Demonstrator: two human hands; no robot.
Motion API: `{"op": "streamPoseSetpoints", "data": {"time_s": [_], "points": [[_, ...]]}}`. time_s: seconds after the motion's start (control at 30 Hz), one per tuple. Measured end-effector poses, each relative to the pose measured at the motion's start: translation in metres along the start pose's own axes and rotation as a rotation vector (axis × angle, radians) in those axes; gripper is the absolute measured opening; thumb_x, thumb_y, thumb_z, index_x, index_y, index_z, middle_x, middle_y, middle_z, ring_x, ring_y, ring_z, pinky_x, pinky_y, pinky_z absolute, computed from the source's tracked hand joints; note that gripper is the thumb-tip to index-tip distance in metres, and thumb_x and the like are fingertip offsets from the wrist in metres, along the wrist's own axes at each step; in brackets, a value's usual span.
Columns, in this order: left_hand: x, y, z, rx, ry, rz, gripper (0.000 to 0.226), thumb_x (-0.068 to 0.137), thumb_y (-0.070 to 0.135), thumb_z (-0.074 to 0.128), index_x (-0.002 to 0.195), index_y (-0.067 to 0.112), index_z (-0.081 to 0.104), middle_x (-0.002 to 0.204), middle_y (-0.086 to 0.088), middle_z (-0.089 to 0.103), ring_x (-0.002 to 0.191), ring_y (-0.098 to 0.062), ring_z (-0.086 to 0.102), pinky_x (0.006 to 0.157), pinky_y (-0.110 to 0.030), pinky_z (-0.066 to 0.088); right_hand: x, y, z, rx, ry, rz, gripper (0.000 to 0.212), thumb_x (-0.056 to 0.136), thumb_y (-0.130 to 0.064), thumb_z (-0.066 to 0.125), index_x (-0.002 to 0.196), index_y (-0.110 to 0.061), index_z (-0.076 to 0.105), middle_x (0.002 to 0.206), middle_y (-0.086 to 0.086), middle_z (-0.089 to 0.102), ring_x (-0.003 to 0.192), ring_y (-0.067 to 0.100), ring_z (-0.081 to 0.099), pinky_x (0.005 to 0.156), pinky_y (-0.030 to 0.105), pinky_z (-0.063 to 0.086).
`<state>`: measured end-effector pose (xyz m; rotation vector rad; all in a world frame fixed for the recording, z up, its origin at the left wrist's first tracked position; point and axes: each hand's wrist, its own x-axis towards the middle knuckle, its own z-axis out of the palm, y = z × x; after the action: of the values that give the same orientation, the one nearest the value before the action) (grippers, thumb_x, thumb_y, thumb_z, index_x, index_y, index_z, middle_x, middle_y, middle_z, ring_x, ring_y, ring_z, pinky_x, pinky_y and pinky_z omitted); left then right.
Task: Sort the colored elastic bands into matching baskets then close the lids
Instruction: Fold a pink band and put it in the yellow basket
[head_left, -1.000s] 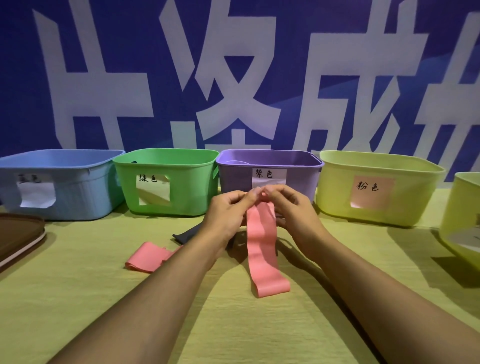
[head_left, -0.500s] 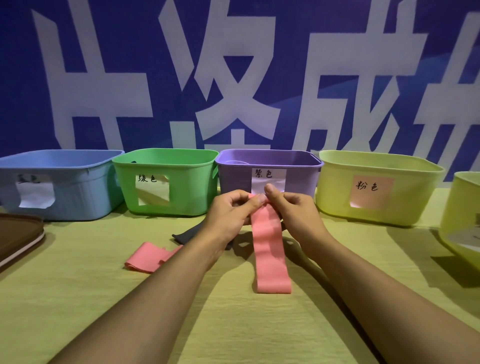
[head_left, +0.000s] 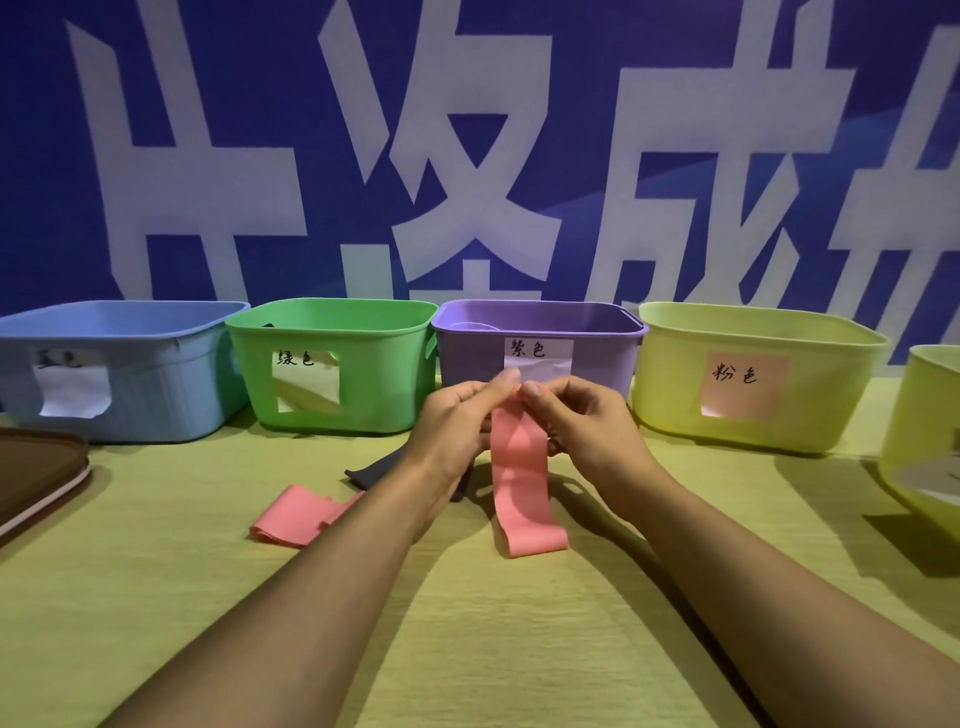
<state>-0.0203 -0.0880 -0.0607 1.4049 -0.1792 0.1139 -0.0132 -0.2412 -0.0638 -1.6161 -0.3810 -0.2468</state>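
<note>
Item: pink band (head_left: 522, 480), pinched at its top edge by my left hand (head_left: 457, 423) and right hand (head_left: 582, 426), hanging before the purple basket (head_left: 597, 358), its lower loop resting on the table (head_left: 467, 649).

Risk: I judged the loop could slip the pinch, or land in purple rather than the pink-labelled basket (head_left: 675, 384) beside it.

Surface: yellow-green cloth. Behind: blue banner (head_left: 571, 78), white characters.

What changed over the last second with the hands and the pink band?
Little: both hands, left and right, keep pinching the pink band by its top; its hanging end shifted slightly right. The other pink band, dark band and baskets stayed put.
</note>
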Motion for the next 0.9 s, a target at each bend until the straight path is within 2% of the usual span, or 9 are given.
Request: {"op": "streamPoseSetpoints", "data": {"time_s": [0.1, 0.17, 0.33, 0.47, 0.53, 0.6, 0.7, 0.8, 0.9], "points": [[0.0024, -0.0024, -0.0031, 0.129, 0.039, -0.042, 0.054, 0.086, 0.07, 0.063, 0.095, 0.022, 0.083, 0.094, -0.009, 0.08, 0.096, -0.029, 0.076, 0.094, -0.041, 0.057, 0.0001, 0.0004, 0.0012, -0.001, -0.027, -0.019, 0.017, 0.095, -0.026, 0.071, 0.095, -0.009, 0.073, 0.075, -0.004, 0.072, 0.067, 0.006, 0.061, 0.056, 0.022, 0.049], [0.0033, -0.0051, -0.0042, 0.222, 0.066, -0.041, 0.06, 0.081, 0.08, 0.061, 0.091, 0.026, 0.083, 0.091, -0.008, 0.08, 0.089, -0.028, 0.075, 0.087, -0.037, 0.053, 0.0001, 0.0008, 0.0017, -0.012, -0.045, -0.028, 0.018, 0.094, -0.025, 0.072, 0.097, -0.008, 0.073, 0.076, -0.004, 0.072, 0.067, 0.006, 0.061, 0.056, 0.022, 0.049], [-0.0001, -0.0041, -0.0017, 0.228, 0.076, 0.015, 0.049, 0.091, 0.063, 0.064, 0.09, 0.017, 0.082, 0.076, -0.004, 0.074, 0.071, -0.017, 0.063, 0.073, -0.035, 0.048, -0.0017, -0.0002, 0.0004, 0.007, -0.037, -0.016, 0.021, 0.094, -0.024, 0.072, 0.1, -0.005, 0.073, 0.082, 0.002, 0.072, 0.072, 0.01, 0.062, 0.058, 0.025, 0.049], [0.0022, -0.006, -0.002, 0.146, 0.002, 0.036, 0.043, 0.086, 0.062, 0.069, 0.101, 0.023, 0.082, 0.096, -0.008, 0.08, 0.094, -0.032, 0.074, 0.095, -0.055, 0.057, -0.004, -0.002, 0.0012, 0.041, -0.059, 0.04, 0.04, 0.089, -0.051, 0.065, 0.104, -0.015, 0.076, 0.094, 0.0, 0.076, 0.085, 0.017, 0.069, 0.07, 0.032, 0.056], [0.0023, -0.0062, -0.0013, 0.113, -0.03, 0.046, 0.037, 0.088, 0.055, 0.071, 0.102, 0.023, 0.082, 0.1, -0.009, 0.08, 0.098, -0.031, 0.074, 0.094, -0.051, 0.057, -0.0047, -0.0043, 0.0012, 0.038, -0.045, 0.088, 0.047, 0.09, -0.06, 0.056, 0.104, -0.021, 0.077, 0.097, -0.001, 0.079, 0.092, 0.018, 0.074, 0.077, 0.033, 0.06], [0.0022, -0.0061, 0.0002, 0.085, -0.058, 0.051, 0.027, 0.093, 0.042, 0.069, 0.099, 0.019, 0.082, 0.101, -0.01, 0.079, 0.092, -0.024, 0.072, 0.089, -0.042, 0.054, -0.005, -0.0068, 0.0005, 0.014, 0.012, 0.123, 0.05, 0.089, -0.066, 0.051, 0.094, -0.024, 0.079, 0.091, -0.001, 0.079, 0.09, 0.019, 0.074, 0.077, 0.033, 0.059], [0.0008, -0.0067, 0.0017, 0.059, -0.089, 0.061, 0.023, 0.096, 0.029, 0.068, 0.101, 0.01, 0.08, 0.104, -0.016, 0.078, 0.095, -0.025, 0.072, 0.093, -0.042, 0.055, -0.0047, -0.0074, 0.001, -0.037, 0.069, 0.126, 0.06, 0.088, -0.07, 0.054, 0.084, -0.017, 0.081, 0.08, 0.009, 0.076, 0.077, 0.026, 0.067, 0.071, 0.038, 0.051], [0.0012, -0.0081, 0.0014, 0.094, -0.091, 0.077, 0.026, 0.096, 0.028, 0.069, 0.104, 0.004, 0.077, 0.104, -0.017, 0.077, 0.096, -0.027, 0.073, 0.096, -0.045, 0.056, -0.006, -0.0068, 0.0025, -0.061, 0.061, 0.1, 0.061, 0.093, -0.063, 0.056, 0.085, -0.006, 0.078, 0.079, 0.02, 0.072, 0.072, 0.023, 0.062, 0.067, 0.039, 0.049], [0.0006, -0.0079, 0.0008, 0.115, -0.083, 0.084, 0.029, 0.093, 0.03, 0.073, 0.105, 0.003, 0.076, 0.102, -0.016, 0.078, 0.096, -0.027, 0.074, 0.097, -0.048, 0.057, -0.008, -0.008, 0.0033, -0.045, 0.036, 0.076, 0.051, 0.096, -0.056, 0.057, 0.091, -0.011, 0.08, 0.082, 0.019, 0.074, 0.069, 0.02, 0.061, 0.064, 0.036, 0.048]]}}
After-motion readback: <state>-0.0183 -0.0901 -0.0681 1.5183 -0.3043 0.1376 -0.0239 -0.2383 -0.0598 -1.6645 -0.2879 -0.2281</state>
